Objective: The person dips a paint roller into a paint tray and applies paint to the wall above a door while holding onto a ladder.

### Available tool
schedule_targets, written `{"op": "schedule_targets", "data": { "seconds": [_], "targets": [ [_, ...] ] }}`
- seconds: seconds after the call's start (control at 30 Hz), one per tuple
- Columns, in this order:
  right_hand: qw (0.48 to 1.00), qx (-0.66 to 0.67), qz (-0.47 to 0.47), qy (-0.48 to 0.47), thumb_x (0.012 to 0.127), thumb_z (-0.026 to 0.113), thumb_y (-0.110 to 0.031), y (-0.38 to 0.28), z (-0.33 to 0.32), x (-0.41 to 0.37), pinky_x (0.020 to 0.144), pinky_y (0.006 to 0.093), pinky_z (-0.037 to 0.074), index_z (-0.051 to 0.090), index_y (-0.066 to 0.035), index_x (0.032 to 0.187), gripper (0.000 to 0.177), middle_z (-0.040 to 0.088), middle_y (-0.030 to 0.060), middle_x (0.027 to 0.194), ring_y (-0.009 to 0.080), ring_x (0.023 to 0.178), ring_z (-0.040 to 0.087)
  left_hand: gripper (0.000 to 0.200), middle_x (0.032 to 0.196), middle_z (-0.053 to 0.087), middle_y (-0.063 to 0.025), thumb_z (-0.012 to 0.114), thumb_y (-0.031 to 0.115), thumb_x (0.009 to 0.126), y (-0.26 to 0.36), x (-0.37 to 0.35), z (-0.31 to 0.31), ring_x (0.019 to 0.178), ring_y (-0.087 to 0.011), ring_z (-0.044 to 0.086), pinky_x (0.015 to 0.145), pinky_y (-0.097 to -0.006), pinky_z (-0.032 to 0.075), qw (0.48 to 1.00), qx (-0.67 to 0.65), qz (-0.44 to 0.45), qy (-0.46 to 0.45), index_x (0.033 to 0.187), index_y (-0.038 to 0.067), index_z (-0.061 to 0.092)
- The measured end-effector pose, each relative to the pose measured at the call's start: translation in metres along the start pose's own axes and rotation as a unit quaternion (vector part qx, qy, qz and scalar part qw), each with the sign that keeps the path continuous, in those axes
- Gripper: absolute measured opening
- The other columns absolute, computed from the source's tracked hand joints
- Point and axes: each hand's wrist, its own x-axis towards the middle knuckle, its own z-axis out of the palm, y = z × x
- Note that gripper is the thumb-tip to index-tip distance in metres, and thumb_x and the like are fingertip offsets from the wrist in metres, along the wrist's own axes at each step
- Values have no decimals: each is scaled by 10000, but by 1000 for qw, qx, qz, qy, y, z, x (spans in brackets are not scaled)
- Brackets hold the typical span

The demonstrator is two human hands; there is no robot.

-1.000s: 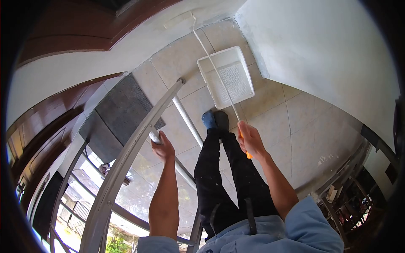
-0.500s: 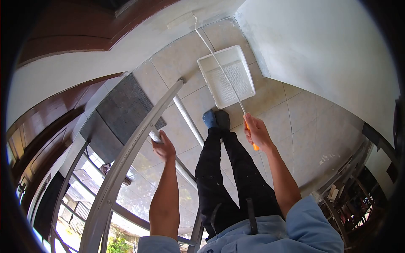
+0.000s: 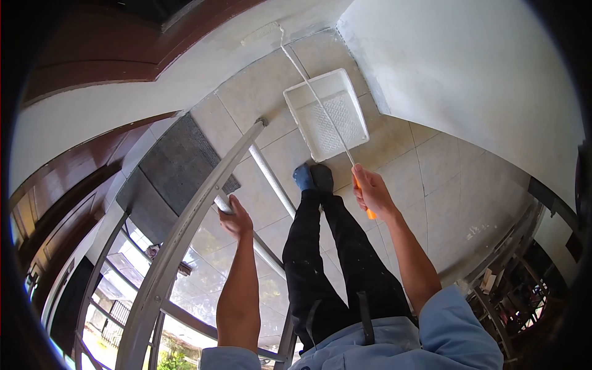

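Note:
My right hand (image 3: 373,193) is wrapped round the orange handle of a paint roller (image 3: 330,117). Its long thin rod reaches up past the tray, and the pale roller head lies against the lower part of the white wall (image 3: 209,61). Below the rod, a white paint tray (image 3: 364,132) with a ribbed slope and wet white paint rests on the tiles. My left hand (image 3: 236,218) grips a round rung of the grey metal ladder (image 3: 191,213), at my left side.
Dark mats (image 3: 176,163) lie on the tiled floor (image 3: 394,163) at the left. A dark red wooden door frame (image 3: 98,58) is at the upper left. Another white wall (image 3: 456,68) rises at the right. Furniture (image 3: 499,296) stands at the lower right.
The roller head has shifted slightly left along the wall. The view has moved a little; both hands keep their grips.

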Motion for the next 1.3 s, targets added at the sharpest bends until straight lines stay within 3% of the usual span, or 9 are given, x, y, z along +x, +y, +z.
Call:
{"op": "schedule_targets", "data": {
  "seconds": [0.3, 0.4, 0.5, 0.7, 0.9, 1.0, 1.1, 1.2, 1.3],
  "targets": [
    [999, -29, -31, 19, 1030, 430, -488, -15, -11, -57, 367, 229, 309, 412, -128, 737, 465, 350, -52, 526, 34, 397, 321, 510, 945, 698, -240, 658, 427, 886, -7, 1, 5, 868, -410, 679, 733, -492, 519, 1000, -6, 19, 24, 1053, -55, 661],
    [998, -48, -29, 18, 1032, 426, -488, -13, -19, -43, 366, 233, 309, 414, -126, 739, 465, 350, -53, 525, 36, 396, 322, 513, 952, 696, -244, 658, 426, 887, -12, 4, 5, 870, -413, 678, 735, -493, 520, 1000, 4, 8, 6, 1056, -58, 659],
    [998, -46, -27, 13, 1031, 428, -488, -8, -20, -19, 365, 235, 307, 413, -126, 739, 465, 348, -56, 525, 38, 394, 321, 619, 710, 665, -149, 638, 518, 883, -30, 12, 16, 484, -240, 640, 435, -355, 509, 994, -13, 95, 59, 1049, -78, 637],
    [1000, -12, -20, 3, 1008, 441, -541, -5, -7, -18, 381, 215, 336, 441, -136, 757, 476, 388, -45, 534, 38, 391, 355, 620, 684, 657, -148, 638, 517, 884, -32, 12, 17, 480, -240, 641, 433, -364, 504, 993, -19, 102, 63, 1053, -79, 636],
    [998, -33, -31, 40, 1034, 423, -483, -18, -15, -59, 369, 229, 317, 421, -118, 746, 465, 356, -46, 526, 38, 391, 331, 607, 679, 646, -137, 645, 506, 886, -29, 11, 16, 470, -232, 627, 421, -358, 495, 994, -27, 92, 51, 1058, -76, 629],
    [998, -48, -23, 38, 1031, 430, -487, -20, -19, -49, 370, 231, 316, 425, -117, 749, 465, 357, -48, 527, 39, 393, 331, 526, 937, 697, -241, 659, 428, 886, -15, 6, 8, 859, -414, 677, 731, -490, 518, 1000, -6, 0, -1, 1072, -64, 652],
    [998, -42, -23, 40, 1027, 434, -493, -17, -17, -22, 370, 234, 312, 422, -119, 743, 470, 350, -54, 527, 39, 394, 326, 522, 942, 695, -245, 661, 428, 885, -13, 4, 9, 867, -414, 676, 741, -492, 516, 1000, -19, 8, 20, 1067, -62, 653],
    [999, -28, -20, 34, 1027, 435, -492, -9, -6, 5, 366, 235, 301, 418, -123, 740, 468, 337, -58, 524, 37, 395, 316, 575, 676, 629, -120, 650, 484, 891, -36, 15, 19, 460, -220, 602, 404, -349, 482, 994, -38, 89, 44, 1041, -70, 621],
    [1000, 3, -4, 26, 1024, 433, -503, -5, 6, 3, 359, 234, 290, 415, -127, 737, 473, 325, -62, 523, 34, 394, 306, 570, 678, 627, -122, 651, 477, 893, -36, 12, 20, 458, -219, 596, 402, -352, 485, 993, -40, 92, 58, 1029, -76, 614]
  ]
}}
